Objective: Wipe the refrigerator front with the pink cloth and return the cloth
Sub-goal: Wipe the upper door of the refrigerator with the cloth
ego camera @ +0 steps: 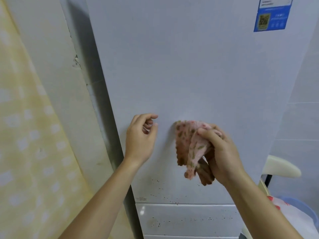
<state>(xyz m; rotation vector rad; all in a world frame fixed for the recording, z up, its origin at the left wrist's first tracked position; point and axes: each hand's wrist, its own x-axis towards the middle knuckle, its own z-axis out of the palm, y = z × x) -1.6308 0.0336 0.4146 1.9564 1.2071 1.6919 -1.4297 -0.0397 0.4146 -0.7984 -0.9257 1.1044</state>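
Pink cloth bunched in the right hand, up against the white refrigerator front.

The right hand [222,152] grips the pink cloth [188,144], with its fingers [208,133] curled round the gathered fabric. A flatter, green-flecked part of the cloth spreads to the left of those fingers, and loose ends hang below the palm. The left hand [139,140] is level with it and apart from the cloth. It holds nothing and its fingers are loosely curled; whether their tips touch the door cannot be told. Behind both hands stands the refrigerator front [189,66], with dark specks [160,187] along its lower edge above the lower door [186,219]. A yellow patterned curtain [25,135] hangs at the left, a blue bucket [309,213] sits low at the right, and a blue sticker [271,18] is high on the door.
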